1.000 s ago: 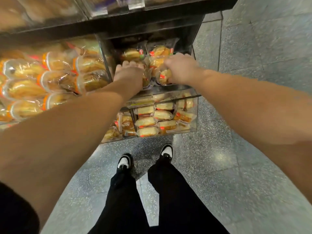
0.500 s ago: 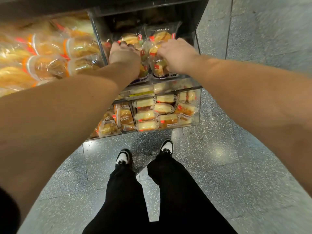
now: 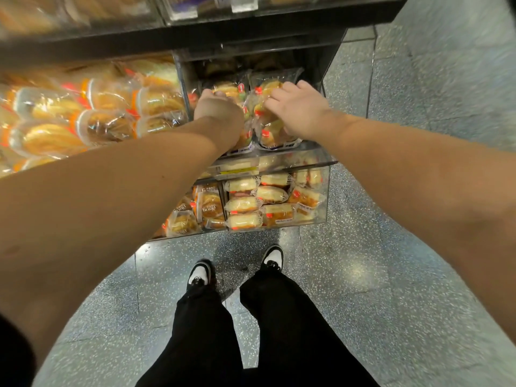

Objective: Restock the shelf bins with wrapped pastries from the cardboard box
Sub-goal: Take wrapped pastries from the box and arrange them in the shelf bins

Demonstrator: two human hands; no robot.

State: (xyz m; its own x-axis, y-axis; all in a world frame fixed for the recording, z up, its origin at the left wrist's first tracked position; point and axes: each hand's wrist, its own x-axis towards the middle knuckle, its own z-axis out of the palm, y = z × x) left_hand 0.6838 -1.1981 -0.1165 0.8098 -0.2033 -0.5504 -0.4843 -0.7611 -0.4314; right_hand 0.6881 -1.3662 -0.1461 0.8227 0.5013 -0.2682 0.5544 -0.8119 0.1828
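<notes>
Both hands reach into the upper bin (image 3: 312, 152) among the pastries (image 3: 275, 134). The left hand (image 3: 216, 107) has its fingers curled down over a pack; the right hand (image 3: 300, 107) lies with fingers spread, pressing on the packs. The lower bin (image 3: 325, 196) is full.

The left hand (image 3: 216, 107) hides its own fingertips among the wrapped pastries (image 3: 272, 132); the orange-wrapped buns (image 3: 53, 135) at left blur
</notes>
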